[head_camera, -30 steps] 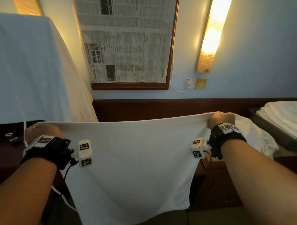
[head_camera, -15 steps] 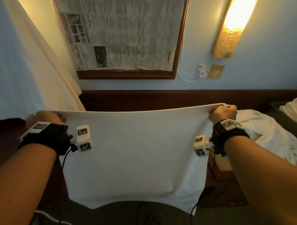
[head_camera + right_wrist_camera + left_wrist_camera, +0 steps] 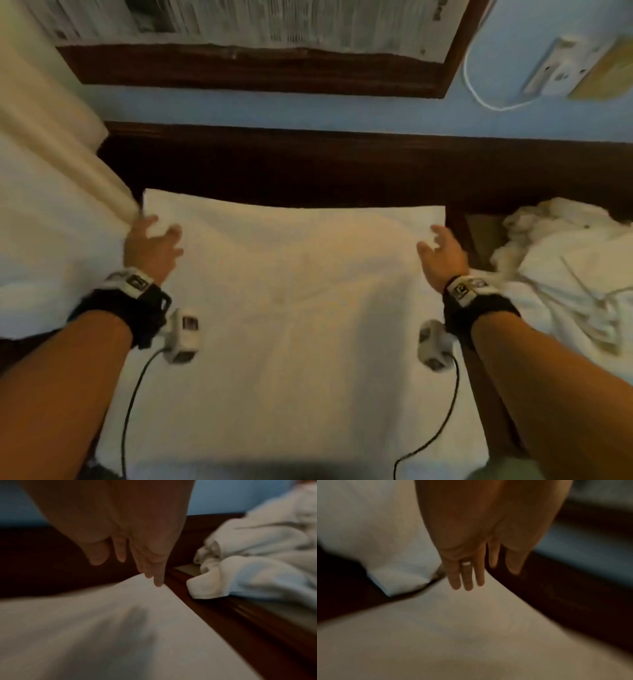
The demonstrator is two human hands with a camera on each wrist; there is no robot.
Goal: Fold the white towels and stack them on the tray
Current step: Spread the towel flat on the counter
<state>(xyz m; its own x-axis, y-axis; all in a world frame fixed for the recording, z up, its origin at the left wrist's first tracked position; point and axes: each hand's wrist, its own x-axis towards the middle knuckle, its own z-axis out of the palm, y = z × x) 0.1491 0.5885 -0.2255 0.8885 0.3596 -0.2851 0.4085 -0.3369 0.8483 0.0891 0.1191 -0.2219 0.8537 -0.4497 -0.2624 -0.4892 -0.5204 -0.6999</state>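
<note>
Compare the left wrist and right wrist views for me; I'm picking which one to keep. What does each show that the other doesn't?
Only the left wrist view shows the left hand, a ring on one finger, and draped white cloth beside the towel's far left corner. Only the right wrist view shows the right hand and the crumpled pile of towels past the wooden edge. Both show the spread white towel, straight fingers over a far corner, and the dark wood behind.
</note>
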